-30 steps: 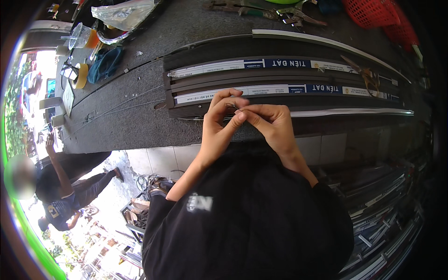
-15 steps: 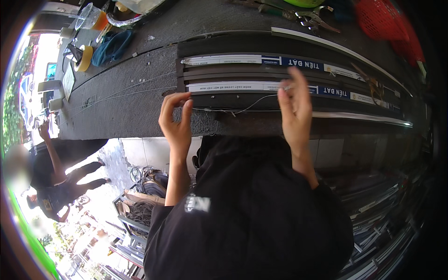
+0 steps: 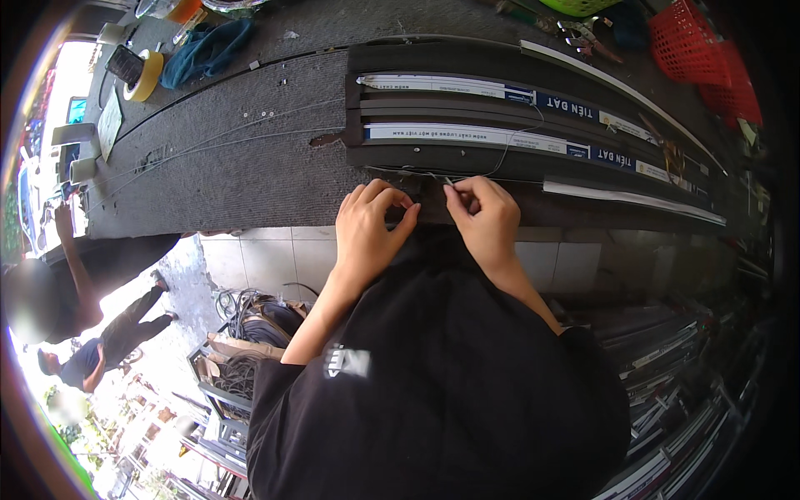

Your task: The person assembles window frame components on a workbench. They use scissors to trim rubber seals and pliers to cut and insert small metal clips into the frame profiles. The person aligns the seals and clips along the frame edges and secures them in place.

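Observation:
A dark frame panel (image 3: 467, 158) lies on the bench, bearing two long strips with white and blue labels, the nearer strip (image 3: 467, 133) and the farther strip (image 3: 450, 83). Along the panel's near edge runs a thin wire (image 3: 507, 150), which loops up over the strips on the right. My right hand (image 3: 487, 218) is closed at that edge, thumb and forefinger pinching the wire. Just left of it, my left hand (image 3: 371, 223) has its fingertips curled together toward the thumb. What they hold, if anything, is too small to make out.
Yellow tape roll (image 3: 148, 77), blue cloth (image 3: 208, 52) and a dark textured bench top (image 3: 233, 183) are at left. Pliers (image 3: 587, 42) and a red basket (image 3: 687, 46) stand at the back right. A white strip (image 3: 633, 202) lies right of my hands. Two people are at far left.
My right hand has come left and down from over the strips to the panel's near edge. My left hand has moved right, beside it. The wire now loops higher; the view has shifted.

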A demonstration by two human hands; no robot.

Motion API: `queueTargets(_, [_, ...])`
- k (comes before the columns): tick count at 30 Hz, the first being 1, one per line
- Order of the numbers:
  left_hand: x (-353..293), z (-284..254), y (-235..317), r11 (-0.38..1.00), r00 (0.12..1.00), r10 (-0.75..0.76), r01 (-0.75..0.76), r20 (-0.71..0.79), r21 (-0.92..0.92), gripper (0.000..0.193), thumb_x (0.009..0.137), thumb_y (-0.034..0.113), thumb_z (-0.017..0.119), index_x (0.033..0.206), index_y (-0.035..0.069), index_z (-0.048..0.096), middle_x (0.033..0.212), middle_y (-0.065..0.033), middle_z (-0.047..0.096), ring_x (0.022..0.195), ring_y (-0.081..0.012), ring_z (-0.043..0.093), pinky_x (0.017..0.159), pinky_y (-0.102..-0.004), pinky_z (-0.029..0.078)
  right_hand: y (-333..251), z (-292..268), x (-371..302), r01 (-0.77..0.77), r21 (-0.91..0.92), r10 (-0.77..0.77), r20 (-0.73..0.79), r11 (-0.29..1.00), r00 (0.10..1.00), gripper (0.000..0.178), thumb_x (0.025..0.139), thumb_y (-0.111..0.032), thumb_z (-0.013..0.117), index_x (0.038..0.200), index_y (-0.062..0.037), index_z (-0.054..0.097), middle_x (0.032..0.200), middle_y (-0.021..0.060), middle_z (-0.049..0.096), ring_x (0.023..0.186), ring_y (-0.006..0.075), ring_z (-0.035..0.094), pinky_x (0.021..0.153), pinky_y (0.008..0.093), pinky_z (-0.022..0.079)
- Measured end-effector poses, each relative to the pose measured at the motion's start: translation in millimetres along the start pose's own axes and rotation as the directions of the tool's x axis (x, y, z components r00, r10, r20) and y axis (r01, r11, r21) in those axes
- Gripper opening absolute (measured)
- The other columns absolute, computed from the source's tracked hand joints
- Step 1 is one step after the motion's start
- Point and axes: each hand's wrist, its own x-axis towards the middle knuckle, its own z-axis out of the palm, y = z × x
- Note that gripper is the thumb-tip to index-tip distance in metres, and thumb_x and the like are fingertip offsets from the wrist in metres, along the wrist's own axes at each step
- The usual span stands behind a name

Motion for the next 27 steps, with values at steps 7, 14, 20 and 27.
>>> queueTargets(7, [-1,-75,-58,0.566,0.948,-0.248,0.307,0.197,-0.765,0.011,0.109,0.014,0.045,0.110,0.004,0.049,0.083,-0.0051,0.057,0.068,-0.0137,0.061,0.062,-0.0256,0.052,-21,-24,-5,-0.233,0.441,0.251,0.018,0.867,0.968,0.018,0.086,0.005,0.067,0.085,-0.0002,0.050,0.092,0.0131,0.068,0.087,0.0177,0.071,0.078,0.0301,0.056])
queueTargets(14, [18,-134,-115,0.936,0.951,-0.308,0.297,-0.032,-0.189,0.018,0.104,0.019,0.059,0.102,0.001,0.058,0.077,0.0011,0.053,0.066,-0.0077,0.043,0.059,-0.0242,0.037,-22,-25,2,-0.300,0.402,0.332,-0.012,0.865,0.943,0.017,0.093,0.008,0.064,0.091,-0.0005,0.049,0.098,0.0153,0.070,0.087,0.0160,0.072,0.080,0.0257,0.057])
queueTargets(20, [27,-128,-106,0.909,0.927,-0.374,0.366,0.002,0.200,0.024,0.100,0.026,0.064,0.106,0.003,0.063,0.088,-0.0082,0.065,0.079,-0.0196,0.062,0.074,-0.0337,0.050,-26,-31,2,-0.350,0.364,0.396,-0.056,0.863,0.917,0.022,0.087,0.005,0.075,0.102,0.0012,0.059,0.094,0.0091,0.072,0.087,0.0115,0.070,0.076,0.0221,0.055])
queueTargets(27, [56,-40,-26,0.979,0.951,0.198,-0.204,-0.238,0.001,0.026,0.083,0.008,0.077,0.106,0.005,0.068,0.114,-0.0113,0.066,0.106,-0.0315,0.061,0.095,-0.0444,0.045,-18,-47,0,-0.346,0.340,0.355,0.037,0.874,0.934,0.027,0.084,0.001,0.079,0.108,0.0024,0.067,0.095,0.0076,0.073,0.083,0.0107,0.069,0.074,0.0229,0.056])
